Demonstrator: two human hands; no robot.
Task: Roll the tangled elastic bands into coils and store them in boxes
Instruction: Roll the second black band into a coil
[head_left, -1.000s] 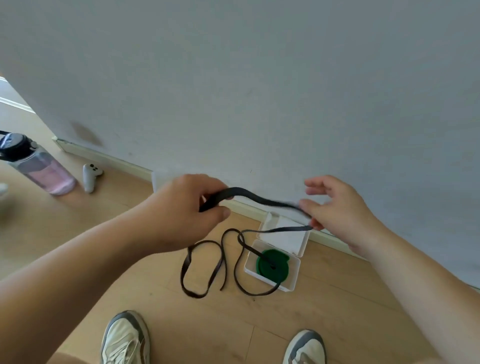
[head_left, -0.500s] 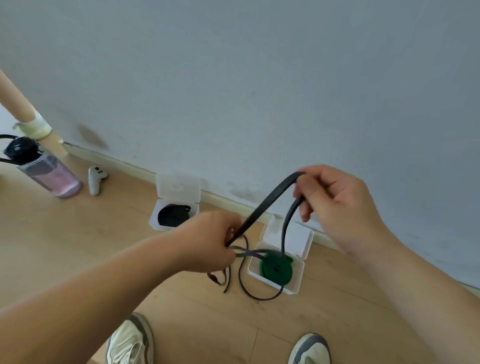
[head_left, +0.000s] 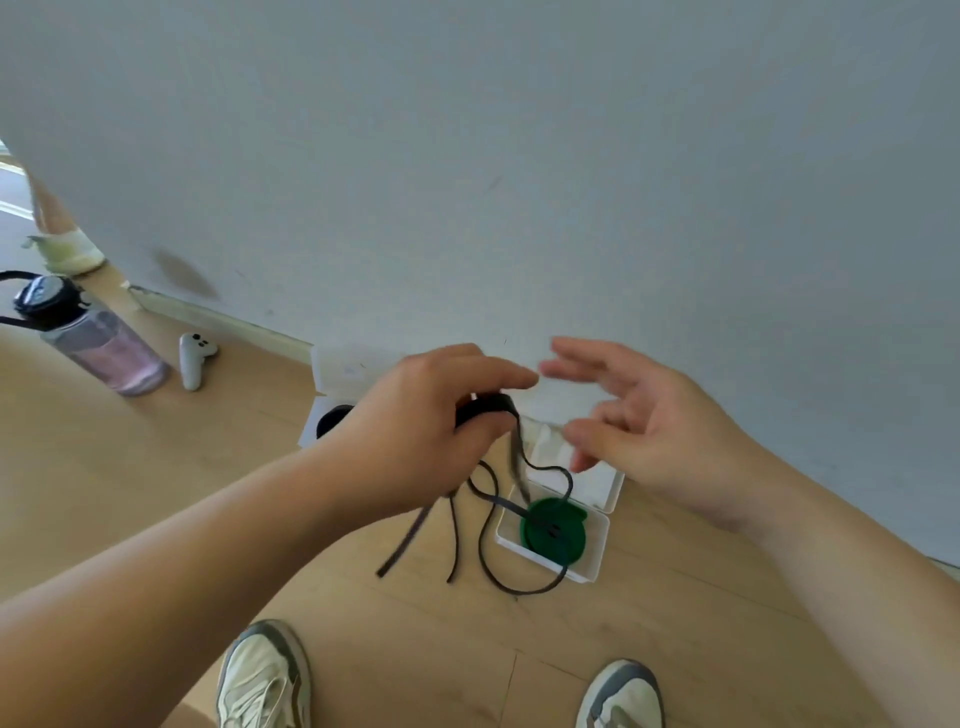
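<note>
My left hand (head_left: 426, 421) grips a black elastic band (head_left: 485, 530) wound partly round its fingers, and the loose ends hang down in loops toward the floor. Just to the right, my right hand (head_left: 644, 421) is open with its fingers spread and touches nothing. Below them an open white box (head_left: 597, 558) holds a green coil (head_left: 553, 530); a strand of the black band drapes over it. A second open white box (head_left: 311, 431) behind my left hand holds a black coil (head_left: 332, 418), mostly hidden.
A water bottle (head_left: 96, 340) with a black cap and a white controller (head_left: 193, 358) lie on the wooden floor at the left, by the baseboard. The grey wall rises right behind the boxes. My two shoes (head_left: 265, 675) stand at the bottom edge.
My right hand has let go of the black band and opened. My left hand has risen with the band wrapped round its fingers, and the hanging loops have dropped lower.
</note>
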